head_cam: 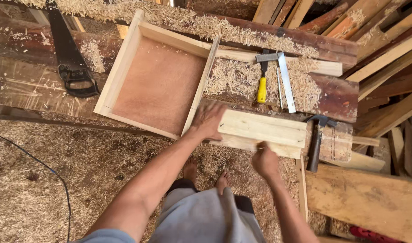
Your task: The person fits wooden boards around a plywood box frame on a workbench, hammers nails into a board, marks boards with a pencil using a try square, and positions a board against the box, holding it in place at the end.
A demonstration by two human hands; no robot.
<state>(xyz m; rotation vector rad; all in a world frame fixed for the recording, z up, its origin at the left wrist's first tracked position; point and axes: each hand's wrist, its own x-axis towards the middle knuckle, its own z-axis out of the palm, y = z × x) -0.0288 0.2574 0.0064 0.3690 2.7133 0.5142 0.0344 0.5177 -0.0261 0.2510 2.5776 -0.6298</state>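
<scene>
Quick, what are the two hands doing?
Left hand: open, flat on the pale wooden board.
Right hand: closed on that board's near edge.

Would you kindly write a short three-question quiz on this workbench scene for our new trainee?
1. True or false: the left hand rests flat on the pale plank.
2. Which tool lies nearest the right hand? A) handsaw B) hammer C) yellow-handled tool
3. What covers the ground around the bare feet?

Key: 1. True. 2. B. 3. Wood shavings.
</scene>
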